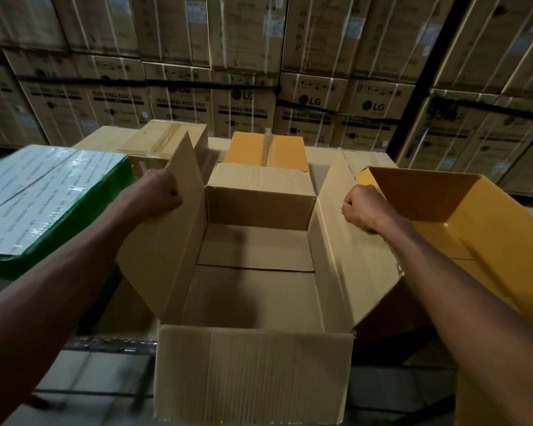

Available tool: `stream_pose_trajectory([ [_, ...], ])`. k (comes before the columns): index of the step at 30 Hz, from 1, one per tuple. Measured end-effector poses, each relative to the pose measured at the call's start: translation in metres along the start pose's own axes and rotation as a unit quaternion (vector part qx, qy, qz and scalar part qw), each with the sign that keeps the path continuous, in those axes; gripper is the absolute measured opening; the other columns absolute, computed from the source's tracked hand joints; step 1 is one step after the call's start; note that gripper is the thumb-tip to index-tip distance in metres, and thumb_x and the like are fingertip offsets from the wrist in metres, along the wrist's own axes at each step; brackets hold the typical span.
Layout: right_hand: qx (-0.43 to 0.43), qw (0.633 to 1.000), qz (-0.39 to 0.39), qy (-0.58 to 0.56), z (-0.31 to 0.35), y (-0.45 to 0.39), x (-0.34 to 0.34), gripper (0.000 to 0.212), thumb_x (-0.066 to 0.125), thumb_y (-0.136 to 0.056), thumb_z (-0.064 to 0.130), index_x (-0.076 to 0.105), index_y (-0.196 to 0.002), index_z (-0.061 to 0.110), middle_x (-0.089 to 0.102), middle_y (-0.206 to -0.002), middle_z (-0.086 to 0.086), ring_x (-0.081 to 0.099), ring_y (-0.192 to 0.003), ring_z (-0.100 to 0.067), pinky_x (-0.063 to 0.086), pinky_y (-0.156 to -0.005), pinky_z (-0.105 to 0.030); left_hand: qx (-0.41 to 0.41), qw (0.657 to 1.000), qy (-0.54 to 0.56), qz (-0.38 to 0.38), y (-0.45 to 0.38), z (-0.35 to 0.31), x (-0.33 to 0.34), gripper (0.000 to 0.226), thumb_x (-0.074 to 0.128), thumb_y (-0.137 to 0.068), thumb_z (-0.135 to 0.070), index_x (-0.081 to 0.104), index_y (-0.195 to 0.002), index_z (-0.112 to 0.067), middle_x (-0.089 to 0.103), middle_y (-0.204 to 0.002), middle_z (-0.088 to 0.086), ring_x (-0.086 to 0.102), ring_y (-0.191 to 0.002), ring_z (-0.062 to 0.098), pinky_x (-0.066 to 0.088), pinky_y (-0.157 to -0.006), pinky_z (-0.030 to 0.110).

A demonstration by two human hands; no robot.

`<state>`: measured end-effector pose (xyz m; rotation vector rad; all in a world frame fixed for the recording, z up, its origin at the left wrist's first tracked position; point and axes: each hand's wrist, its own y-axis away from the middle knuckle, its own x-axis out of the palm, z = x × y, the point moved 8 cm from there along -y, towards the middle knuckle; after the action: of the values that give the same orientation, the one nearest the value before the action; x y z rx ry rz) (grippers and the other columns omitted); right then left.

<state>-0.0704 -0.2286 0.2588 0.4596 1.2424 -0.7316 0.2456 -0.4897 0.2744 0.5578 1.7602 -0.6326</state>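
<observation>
Your left hand (159,195) grips the left flap (166,250), right hand (362,207) the right flap (348,259) of the empty box (253,373); an uneven pull may tear a crease or tip it.

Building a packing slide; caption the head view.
Left hand grips the left flap, right hand the right flap of an empty cardboard box.

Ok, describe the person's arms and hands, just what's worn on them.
The left arm and right arm are bare to the frame edge: no sleeves, watch or bracelet. The left hand and right hand wear no gloves; no rings show.
</observation>
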Motion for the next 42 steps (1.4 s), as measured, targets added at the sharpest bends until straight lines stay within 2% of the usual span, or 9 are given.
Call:
stream_pose_trajectory([
  [4, -0.009, 1.000, -0.014, -0.014, 0.010, 0.026, -0.029, 0.036, 0.062, -0.102, 0.019, 0.069, -0.069, 0.008, 0.069, -0.072, -0.009, 0.064, -0.059, -0.022, 0.049, -0.050, -0.035, 0.010, 1.000, 0.000, -0.019, 0.017, -0.003, -0.025, 0.015, 0.070, -0.091, -0.013, 0.069, -0.077, -0.011, 0.065, -0.071, 0.003, 0.062, -0.060, 0.008, 0.038, -0.049, 0.017],
  [9, 0.002, 0.998, -0.046, -0.033, 0.026, 0.069, -0.074, 0.031, 0.060, -0.103, 0.017, 0.075, -0.079, 0.003, 0.073, -0.076, -0.014, 0.060, -0.056, -0.020, 0.044, -0.048, -0.028, 0.047, 0.998, 0.005, -0.038, 0.051, -0.007, -0.071, 0.017, 0.071, -0.087, -0.011, 0.072, -0.072, -0.004, 0.065, -0.070, 0.011, 0.065, -0.064, 0.024, 0.051, -0.052, 0.034],
  [17, -0.001, 0.994, -0.105, -0.032, 0.063, 0.133, -0.147, 0.037, 0.060, -0.102, 0.013, 0.065, -0.066, 0.007, 0.069, -0.072, -0.010, 0.060, -0.052, -0.019, 0.039, -0.045, -0.023, 0.105, 0.991, -0.016, -0.085, 0.097, -0.026, -0.165, 0.022, 0.073, -0.086, -0.011, 0.067, -0.064, -0.012, 0.059, -0.063, 0.003, 0.060, -0.058, 0.015, 0.039, -0.047, 0.025],
  [19, -0.011, 0.993, -0.114, -0.035, 0.071, 0.146, -0.169, 0.035, 0.060, -0.102, 0.013, 0.068, -0.068, 0.006, 0.073, -0.077, -0.013, 0.066, -0.058, -0.023, 0.044, -0.045, -0.026, 0.112, 0.988, -0.025, -0.102, 0.105, -0.035, -0.189, 0.030, 0.073, -0.084, -0.010, 0.060, -0.058, -0.017, 0.058, -0.062, 0.004, 0.059, -0.057, 0.016, 0.040, -0.048, 0.027],
  [21, -0.019, 0.990, -0.132, -0.042, 0.076, 0.157, -0.194, 0.030, 0.061, -0.101, 0.014, 0.073, -0.076, 0.004, 0.075, -0.082, -0.014, 0.072, -0.066, -0.026, 0.053, -0.050, -0.032, 0.114, 0.986, -0.040, -0.112, 0.113, -0.043, -0.211, 0.032, 0.074, -0.083, -0.009, 0.060, -0.054, -0.013, 0.059, -0.058, 0.008, 0.061, -0.054, 0.021, 0.042, -0.047, 0.029],
  [25, -0.037, 0.984, -0.167, -0.052, 0.071, 0.175, -0.244, 0.025, 0.062, -0.101, 0.014, 0.075, -0.083, 0.002, 0.074, -0.085, -0.014, 0.065, -0.062, -0.021, 0.045, -0.047, -0.025, 0.118, 0.980, -0.071, -0.147, 0.125, -0.065, -0.257, 0.024, 0.076, -0.082, -0.010, 0.068, -0.059, -0.008, 0.062, -0.060, 0.010, 0.063, -0.056, 0.023, 0.054, -0.052, 0.039],
  [34, -0.064, 0.963, -0.254, -0.062, -0.013, 0.213, -0.354, 0.017, 0.064, -0.102, 0.018, 0.074, -0.092, 0.010, 0.073, -0.086, -0.007, 0.067, -0.067, -0.016, 0.043, -0.049, -0.025, 0.103, 0.966, -0.044, -0.231, 0.148, -0.173, -0.309, 0.014, 0.080, -0.083, -0.016, 0.078, -0.089, -0.003, 0.066, -0.077, 0.011, 0.057, -0.061, 0.020, 0.050, -0.062, 0.037],
  [39, -0.043, 0.962, -0.265, -0.039, -0.107, 0.223, -0.390, 0.016, 0.063, -0.103, 0.018, 0.074, -0.095, 0.008, 0.072, -0.087, -0.009, 0.068, -0.069, -0.018, 0.044, -0.051, -0.027, 0.103, 0.968, 0.029, -0.229, 0.154, -0.274, -0.283, 0.017, 0.077, -0.087, -0.014, 0.072, -0.097, -0.001, 0.062, -0.083, 0.011, 0.056, -0.063, 0.017, 0.041, -0.049, 0.028],
  [42, -0.026, 0.963, -0.268, -0.033, -0.168, 0.225, -0.406, 0.018, 0.063, -0.102, 0.015, 0.072, -0.089, 0.008, 0.070, -0.082, -0.010, 0.066, -0.064, -0.020, 0.042, -0.050, -0.027, 0.119, 0.964, 0.060, -0.232, 0.160, -0.339, -0.264, 0.014, 0.075, -0.087, -0.012, 0.070, -0.097, -0.003, 0.061, -0.085, 0.010, 0.056, -0.064, 0.013, 0.043, -0.051, 0.026],
])
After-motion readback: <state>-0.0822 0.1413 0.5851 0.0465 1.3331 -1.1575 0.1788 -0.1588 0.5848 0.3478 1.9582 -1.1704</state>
